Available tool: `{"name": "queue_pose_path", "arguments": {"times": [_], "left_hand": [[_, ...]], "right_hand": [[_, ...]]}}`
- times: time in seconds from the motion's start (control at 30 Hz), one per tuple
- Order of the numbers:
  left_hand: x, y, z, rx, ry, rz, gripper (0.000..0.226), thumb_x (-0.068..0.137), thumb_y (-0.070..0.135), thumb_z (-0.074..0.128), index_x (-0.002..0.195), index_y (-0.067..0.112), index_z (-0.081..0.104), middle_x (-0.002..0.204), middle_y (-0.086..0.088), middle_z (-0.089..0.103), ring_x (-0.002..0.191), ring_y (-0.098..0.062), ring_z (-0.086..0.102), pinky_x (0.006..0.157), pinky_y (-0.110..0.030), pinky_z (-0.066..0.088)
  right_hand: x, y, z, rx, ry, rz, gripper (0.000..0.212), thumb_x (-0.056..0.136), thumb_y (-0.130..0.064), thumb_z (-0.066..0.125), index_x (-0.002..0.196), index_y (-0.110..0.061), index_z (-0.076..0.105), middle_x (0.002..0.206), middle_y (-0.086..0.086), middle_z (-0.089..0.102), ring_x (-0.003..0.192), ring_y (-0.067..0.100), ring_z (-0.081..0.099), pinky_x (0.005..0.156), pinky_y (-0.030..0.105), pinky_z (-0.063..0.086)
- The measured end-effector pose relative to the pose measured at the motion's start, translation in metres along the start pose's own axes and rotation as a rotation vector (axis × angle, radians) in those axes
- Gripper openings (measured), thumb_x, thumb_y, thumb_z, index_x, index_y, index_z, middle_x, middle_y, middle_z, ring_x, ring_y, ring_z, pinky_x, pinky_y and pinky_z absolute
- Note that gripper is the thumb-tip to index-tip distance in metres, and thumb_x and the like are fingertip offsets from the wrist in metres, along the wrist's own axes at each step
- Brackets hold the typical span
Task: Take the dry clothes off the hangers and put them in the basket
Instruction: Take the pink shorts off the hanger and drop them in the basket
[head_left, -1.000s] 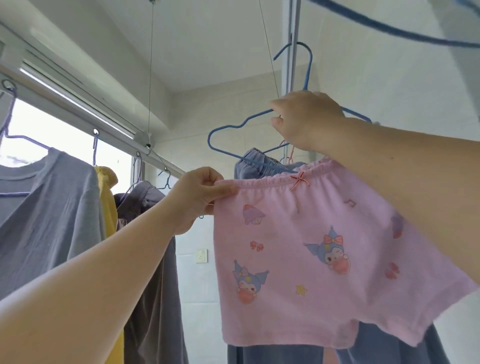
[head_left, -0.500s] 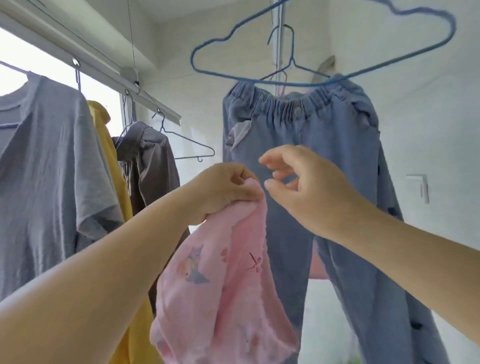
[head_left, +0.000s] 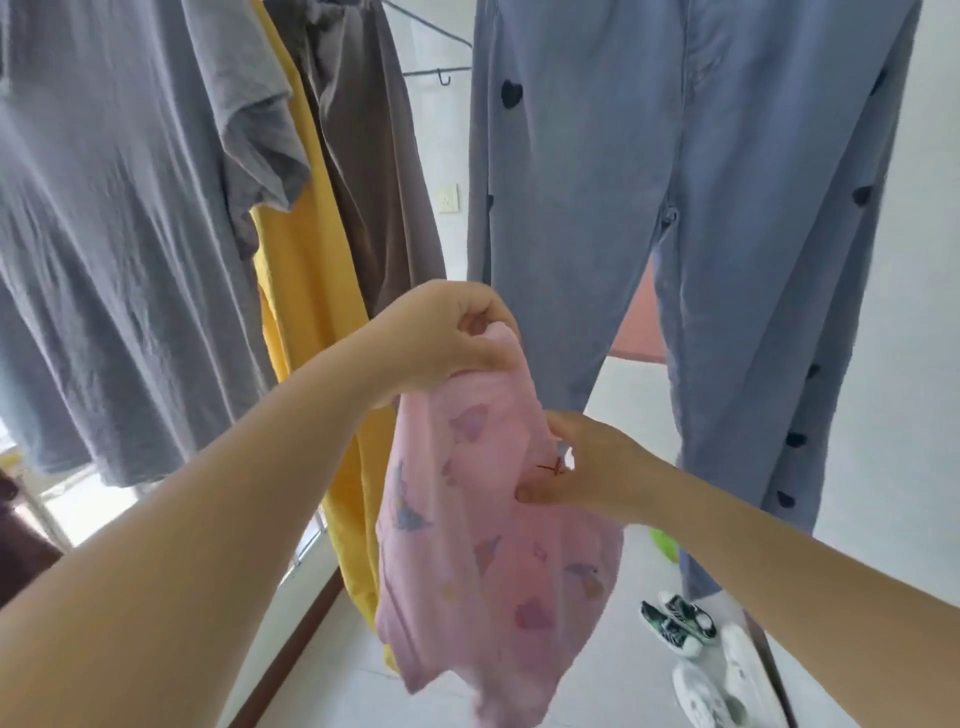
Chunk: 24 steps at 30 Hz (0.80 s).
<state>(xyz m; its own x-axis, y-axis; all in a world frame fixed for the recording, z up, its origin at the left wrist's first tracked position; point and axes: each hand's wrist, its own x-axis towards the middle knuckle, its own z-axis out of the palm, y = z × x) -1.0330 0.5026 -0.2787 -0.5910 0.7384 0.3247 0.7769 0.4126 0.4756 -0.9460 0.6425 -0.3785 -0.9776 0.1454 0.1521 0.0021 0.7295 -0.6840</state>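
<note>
From the head camera, the left hand has its grip closed on the top edge of the pink shorts, thumb and curled fingers bunching the fabric. The right hand is lower and to the right, pinching the waistband beside the small red bow, so both grips are closed on the same garment. The shorts hang limp between and below the hands (off any hanger, printed with small cartoon figures), above the pale tiled floor.

Behind them hang blue trousers with dark heart patches. To the left hang a grey shirt, a yellow garment and a brown-grey garment, side by side. On the floor at lower right lie a dark patterned pair of shoes and a white pair.
</note>
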Motion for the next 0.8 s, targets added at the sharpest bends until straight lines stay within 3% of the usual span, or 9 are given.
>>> {"name": "queue_pose_path", "arguments": {"times": [0.2, 0.33, 0.4, 0.53, 0.63, 0.8], "left_hand": [[-0.03, -0.02, -0.001, -0.01, 0.029, -0.035, 0.007, 0.08, 0.028, 0.069, 0.081, 0.031, 0.063, 0.081, 0.011, 0.062, 0.073, -0.006, 0.056, 0.058, -0.015, 0.042], [-0.051, -0.048, 0.002, -0.059, 0.093, -0.119, 0.006, 0.08, 0.023, 0.07, 0.084, 0.025, 0.065, 0.075, 0.011, 0.057, 0.067, -0.004, 0.049, 0.058, -0.016, 0.039], [-0.063, -0.065, 0.006, -0.072, 0.108, -0.162, 0.008, 0.08, 0.023, 0.07, 0.087, 0.022, 0.066, 0.075, 0.007, 0.056, 0.067, -0.008, 0.048, 0.06, -0.02, 0.039], [-0.084, -0.096, 0.013, -0.172, 0.149, -0.26, 0.008, 0.08, 0.021, 0.072, 0.085, 0.021, 0.067, 0.087, -0.004, 0.064, 0.073, -0.014, 0.054, 0.068, -0.028, 0.044], [-0.099, -0.115, 0.02, -0.268, 0.207, -0.341, 0.01, 0.078, 0.02, 0.074, 0.077, 0.026, 0.066, 0.077, 0.004, 0.063, 0.069, -0.013, 0.056, 0.069, -0.032, 0.046], [-0.119, -0.129, 0.033, -0.434, 0.286, -0.43, 0.008, 0.064, 0.03, 0.075, 0.068, 0.032, 0.068, 0.076, -0.006, 0.064, 0.07, -0.02, 0.059, 0.07, -0.039, 0.049]], "right_hand": [[-0.015, 0.039, 0.033, -0.016, -0.164, 0.144, 0.012, 0.079, -0.03, 0.07, 0.088, -0.025, 0.066, 0.091, -0.005, 0.065, 0.087, 0.014, 0.06, 0.078, 0.027, 0.046], [-0.026, 0.06, 0.047, 0.093, -0.137, 0.2, 0.046, 0.072, -0.04, 0.072, 0.086, 0.002, 0.058, 0.072, 0.006, 0.051, 0.067, 0.018, 0.046, 0.063, 0.032, 0.034], [-0.028, 0.067, 0.051, 0.145, -0.109, 0.222, 0.043, 0.079, -0.03, 0.072, 0.086, 0.008, 0.054, 0.071, 0.006, 0.044, 0.066, 0.015, 0.04, 0.063, 0.029, 0.028], [-0.026, 0.076, 0.049, 0.238, -0.032, 0.235, 0.024, 0.078, -0.023, 0.074, 0.085, -0.001, 0.066, 0.072, 0.006, 0.055, 0.068, 0.014, 0.047, 0.064, 0.026, 0.034], [-0.021, 0.078, 0.049, 0.328, 0.037, 0.235, 0.016, 0.075, -0.022, 0.076, 0.083, -0.01, 0.07, 0.081, 0.01, 0.064, 0.075, 0.017, 0.054, 0.073, 0.034, 0.04], [-0.015, 0.074, 0.055, 0.432, 0.124, 0.243, 0.014, 0.078, -0.013, 0.073, 0.087, -0.022, 0.068, 0.087, 0.007, 0.065, 0.079, 0.017, 0.058, 0.078, 0.032, 0.047]]}}
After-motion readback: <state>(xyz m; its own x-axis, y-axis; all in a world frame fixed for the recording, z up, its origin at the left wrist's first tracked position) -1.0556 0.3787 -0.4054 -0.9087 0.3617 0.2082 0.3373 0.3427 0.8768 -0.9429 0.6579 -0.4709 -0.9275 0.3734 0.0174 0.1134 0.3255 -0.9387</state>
